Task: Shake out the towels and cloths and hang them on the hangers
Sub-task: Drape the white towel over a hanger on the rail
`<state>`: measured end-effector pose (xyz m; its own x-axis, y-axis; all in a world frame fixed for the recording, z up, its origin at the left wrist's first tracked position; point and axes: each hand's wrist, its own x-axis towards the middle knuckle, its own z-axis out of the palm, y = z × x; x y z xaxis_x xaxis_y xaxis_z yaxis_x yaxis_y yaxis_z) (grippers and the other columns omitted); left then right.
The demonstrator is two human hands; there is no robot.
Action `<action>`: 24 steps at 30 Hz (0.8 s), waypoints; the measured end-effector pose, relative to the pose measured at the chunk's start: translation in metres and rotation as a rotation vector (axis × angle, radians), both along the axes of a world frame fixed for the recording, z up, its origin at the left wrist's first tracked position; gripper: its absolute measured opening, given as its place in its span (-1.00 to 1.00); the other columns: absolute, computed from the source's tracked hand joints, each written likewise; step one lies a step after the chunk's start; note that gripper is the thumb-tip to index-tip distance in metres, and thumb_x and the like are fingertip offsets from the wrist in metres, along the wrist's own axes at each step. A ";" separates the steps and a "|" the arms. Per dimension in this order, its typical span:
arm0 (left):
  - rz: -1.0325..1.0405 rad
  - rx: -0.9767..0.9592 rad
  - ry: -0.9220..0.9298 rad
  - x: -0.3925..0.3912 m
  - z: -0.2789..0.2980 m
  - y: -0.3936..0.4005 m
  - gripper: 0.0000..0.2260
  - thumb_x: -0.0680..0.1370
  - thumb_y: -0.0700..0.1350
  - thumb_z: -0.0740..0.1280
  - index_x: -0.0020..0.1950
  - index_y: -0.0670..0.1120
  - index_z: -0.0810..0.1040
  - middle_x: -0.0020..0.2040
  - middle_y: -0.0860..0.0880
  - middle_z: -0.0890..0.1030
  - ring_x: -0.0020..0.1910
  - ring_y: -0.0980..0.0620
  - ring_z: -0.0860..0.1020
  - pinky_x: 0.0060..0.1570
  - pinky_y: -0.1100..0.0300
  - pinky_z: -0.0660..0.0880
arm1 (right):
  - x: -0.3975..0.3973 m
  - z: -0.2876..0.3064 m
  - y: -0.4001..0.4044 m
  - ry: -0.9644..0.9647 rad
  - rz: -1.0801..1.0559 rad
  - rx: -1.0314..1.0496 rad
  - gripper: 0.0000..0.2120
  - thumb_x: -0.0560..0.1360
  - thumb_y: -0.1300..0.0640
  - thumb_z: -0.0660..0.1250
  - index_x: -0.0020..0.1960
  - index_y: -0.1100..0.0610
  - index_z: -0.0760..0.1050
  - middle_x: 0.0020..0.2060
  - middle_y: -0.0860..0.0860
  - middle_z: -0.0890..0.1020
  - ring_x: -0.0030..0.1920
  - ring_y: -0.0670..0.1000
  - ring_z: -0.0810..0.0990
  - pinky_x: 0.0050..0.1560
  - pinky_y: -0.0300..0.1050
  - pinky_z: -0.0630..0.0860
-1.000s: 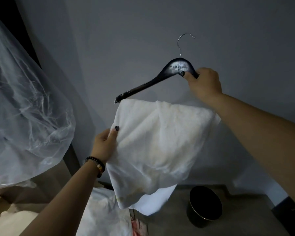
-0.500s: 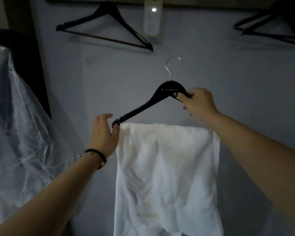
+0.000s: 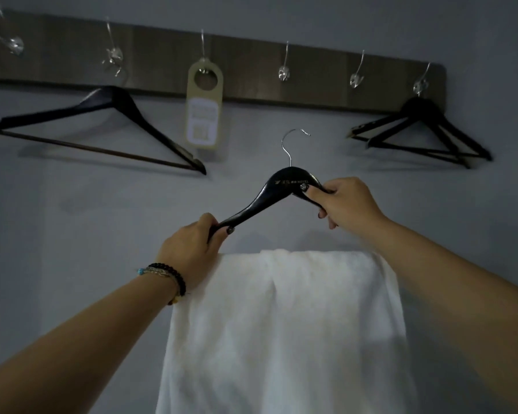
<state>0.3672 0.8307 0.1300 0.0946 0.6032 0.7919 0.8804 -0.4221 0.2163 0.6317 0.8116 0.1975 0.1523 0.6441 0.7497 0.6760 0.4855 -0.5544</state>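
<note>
Since half a second ago the left hand has closed round the left arm of the black hanger, where before it was only touching the tip, and the view has tilted up so that the whole wooden hook rail is showing. In the head view both grips are holding the hanger: the left hand is wrapping its fingers round the lower left arm, and the right hand is pinching the right arm just beside the neck, thumb on the front. The metal hook is standing upright above and between the two grips, below the rail and apart from its hooks. The white towel is draping over the hanger's bar, hanging straight down below both grips and between the forearms, its top fold touching the left hand. On the rail an empty hanger is hanging at left, a paper door tag in the middle, and a pair of hangers at right.
</note>
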 end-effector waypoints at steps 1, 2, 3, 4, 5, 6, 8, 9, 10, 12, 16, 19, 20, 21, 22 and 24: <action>0.001 0.055 -0.025 0.011 0.011 0.014 -0.75 0.63 0.15 0.07 -0.03 0.01 0.38 -0.28 0.05 0.49 -0.35 0.05 0.46 -0.40 0.14 0.30 | 0.011 0.012 0.013 -0.005 0.002 0.030 -0.58 0.46 -0.13 0.35 -0.20 0.26 0.58 -0.44 0.06 0.63 -0.57 0.00 0.52 -0.41 -0.18 0.47; 0.009 0.106 -0.042 0.023 0.022 0.028 -0.76 0.63 0.14 0.08 -0.04 0.01 0.37 -0.29 0.05 0.49 -0.35 0.05 0.46 -0.41 0.14 0.30 | 0.022 0.026 0.025 -0.021 0.002 0.067 -0.59 0.47 -0.12 0.35 -0.19 0.25 0.59 -0.44 0.07 0.63 -0.56 0.00 0.52 -0.43 -0.19 0.46; 0.021 0.148 -0.051 0.034 0.035 0.042 -0.77 0.63 0.13 0.08 -0.05 0.01 0.37 -0.30 0.04 0.49 -0.36 0.05 0.45 -0.41 0.15 0.29 | 0.032 0.040 0.036 -0.052 -0.002 0.112 -0.60 0.49 -0.12 0.34 -0.19 0.24 0.59 -0.43 0.07 0.64 -0.56 -0.01 0.52 -0.44 -0.19 0.47; 0.034 0.186 -0.059 0.045 0.048 0.055 -0.77 0.63 0.13 0.08 -0.06 0.00 0.37 -0.31 0.04 0.48 -0.37 0.05 0.44 -0.43 0.15 0.28 | 0.041 0.056 0.046 -0.097 -0.011 0.162 -0.61 0.50 -0.12 0.34 -0.18 0.23 0.58 -0.42 0.07 0.64 -0.57 -0.03 0.53 -0.45 -0.18 0.48; 0.047 0.222 -0.075 0.055 0.060 0.067 -0.77 0.63 0.12 0.08 -0.06 -0.01 0.37 -0.33 0.04 0.47 -0.39 0.05 0.43 -0.43 0.15 0.26 | 0.049 0.072 0.057 -0.147 -0.019 0.209 -0.61 0.51 -0.12 0.33 -0.18 0.22 0.58 -0.41 0.06 0.64 -0.57 -0.06 0.53 -0.46 -0.17 0.49; 0.063 0.252 -0.096 0.062 0.072 0.079 -0.76 0.63 0.12 0.08 -0.06 -0.01 0.37 -0.34 0.04 0.46 -0.40 0.05 0.42 -0.43 0.15 0.26 | 0.056 0.087 0.068 -0.196 -0.020 0.250 -0.63 0.51 -0.13 0.33 -0.15 0.20 0.57 -0.39 0.05 0.64 -0.55 -0.09 0.55 -0.45 -0.15 0.50; 0.094 0.297 -0.151 0.070 0.093 0.101 -0.74 0.63 0.13 0.08 -0.06 -0.02 0.37 -0.34 0.03 0.46 -0.39 0.03 0.41 -0.39 0.12 0.32 | 0.070 0.115 0.090 -0.289 -0.030 0.314 -0.68 0.47 -0.17 0.34 -0.07 0.09 0.54 -0.29 0.01 0.65 -0.37 -0.06 0.63 -0.34 -0.05 0.58; 0.109 0.314 -0.186 0.071 0.102 0.111 -0.73 0.62 0.14 0.08 -0.07 -0.03 0.38 -0.32 0.00 0.47 -0.38 0.00 0.42 -0.36 0.10 0.37 | 0.076 0.126 0.102 -0.344 -0.059 0.338 -0.70 0.46 -0.20 0.34 -0.04 0.04 0.52 -0.22 -0.01 0.64 -0.24 -0.01 0.63 -0.24 -0.01 0.59; 0.122 0.323 -0.220 0.071 0.111 0.120 -0.72 0.62 0.16 0.08 -0.07 -0.03 0.38 -0.31 -0.02 0.49 -0.37 -0.03 0.44 -0.34 0.07 0.41 | 0.081 0.135 0.112 -0.399 -0.092 0.356 -0.71 0.46 -0.20 0.33 -0.01 0.00 0.51 -0.17 -0.02 0.62 -0.18 0.03 0.61 -0.18 0.00 0.57; 0.151 0.319 -0.250 0.073 0.127 0.135 -0.71 0.61 0.17 0.08 -0.07 -0.02 0.38 -0.30 -0.04 0.50 -0.34 -0.05 0.46 -0.30 0.05 0.45 | 0.086 0.150 0.132 -0.473 -0.139 0.405 -0.73 0.52 -0.17 0.29 0.03 0.01 0.51 -0.15 0.00 0.59 -0.17 0.05 0.55 -0.22 -0.07 0.46; 0.216 0.307 -0.258 0.078 0.153 0.163 -0.69 0.63 0.17 0.07 -0.03 -0.05 0.41 -0.26 -0.06 0.52 -0.30 -0.05 0.49 -0.25 0.04 0.49 | 0.082 0.170 0.169 -0.478 -0.184 0.489 -0.74 0.56 -0.14 0.23 0.04 0.04 0.52 -0.14 0.06 0.60 -0.14 0.12 0.55 -0.24 -0.09 0.40; 0.243 0.334 -0.257 0.079 0.165 0.182 -0.67 0.63 0.17 0.07 -0.01 -0.06 0.41 -0.27 -0.07 0.52 -0.31 -0.07 0.49 -0.28 0.06 0.45 | 0.080 0.177 0.192 -0.437 -0.193 0.515 -0.72 0.56 -0.14 0.24 0.08 0.04 0.54 -0.13 0.06 0.60 -0.11 0.11 0.54 -0.24 -0.11 0.34; 0.252 0.343 -0.255 0.079 0.168 0.187 -0.68 0.63 0.17 0.06 -0.01 -0.06 0.40 -0.28 -0.06 0.51 -0.32 -0.05 0.47 -0.30 0.08 0.41 | 0.080 0.178 0.198 -0.420 -0.193 0.526 -0.71 0.56 -0.14 0.24 0.09 0.04 0.55 -0.12 0.06 0.61 -0.11 0.11 0.54 -0.23 -0.11 0.35; 0.259 0.348 -0.249 0.079 0.172 0.192 -0.69 0.63 0.17 0.06 -0.01 -0.05 0.40 -0.29 -0.05 0.49 -0.34 -0.04 0.46 -0.32 0.09 0.38 | 0.081 0.179 0.203 -0.402 -0.186 0.534 -0.72 0.56 -0.13 0.24 0.08 0.03 0.56 -0.12 0.06 0.61 -0.10 0.12 0.55 -0.22 -0.10 0.36; 0.263 0.348 -0.242 0.080 0.175 0.195 -0.69 0.63 0.17 0.07 -0.01 -0.05 0.40 -0.29 -0.04 0.49 -0.34 -0.03 0.45 -0.32 0.10 0.37 | 0.083 0.180 0.208 -0.386 -0.177 0.531 -0.73 0.56 -0.13 0.24 0.06 0.03 0.57 -0.14 0.05 0.62 -0.10 0.12 0.56 -0.22 -0.09 0.38; 0.261 0.345 -0.229 0.082 0.180 0.201 -0.70 0.63 0.16 0.07 0.00 -0.04 0.40 -0.27 -0.04 0.49 -0.32 -0.04 0.46 -0.31 0.09 0.38 | 0.086 0.179 0.217 -0.373 -0.165 0.519 -0.73 0.56 -0.13 0.23 0.03 0.02 0.58 -0.19 0.04 0.61 -0.13 0.12 0.56 -0.23 -0.08 0.40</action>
<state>0.4491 1.0316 0.3100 -0.2251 0.2825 0.9325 0.9124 -0.2747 0.3035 0.7180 1.0288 0.3765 -0.1115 0.1750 0.9782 0.8660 0.5000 0.0093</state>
